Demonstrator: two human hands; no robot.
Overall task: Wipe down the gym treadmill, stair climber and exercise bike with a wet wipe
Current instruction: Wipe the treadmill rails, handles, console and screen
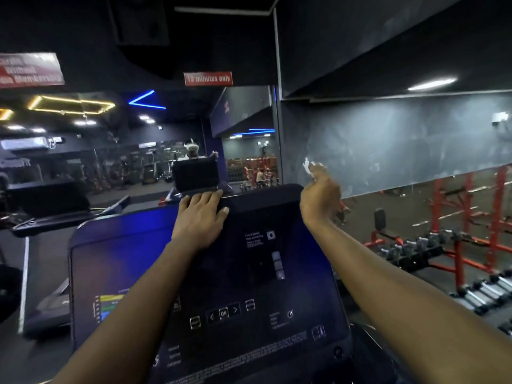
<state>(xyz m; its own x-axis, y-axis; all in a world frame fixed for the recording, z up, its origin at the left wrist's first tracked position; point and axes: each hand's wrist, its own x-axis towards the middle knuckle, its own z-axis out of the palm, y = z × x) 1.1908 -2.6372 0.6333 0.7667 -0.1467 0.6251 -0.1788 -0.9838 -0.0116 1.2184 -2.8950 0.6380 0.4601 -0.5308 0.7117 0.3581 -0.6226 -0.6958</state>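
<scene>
Above the console (133, 259), right hand (321, 189) pinches a blurred, likely crumpled wipe (307, 166).

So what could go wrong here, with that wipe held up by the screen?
1. The right hand has only a fingertip grip on the wipe, raised past the top corner of the console; it might slip and drop behind the machine.
2. That console looks powered, with lit controls such as the OK key; a wet pass over them could trigger a setting by accident.
</scene>
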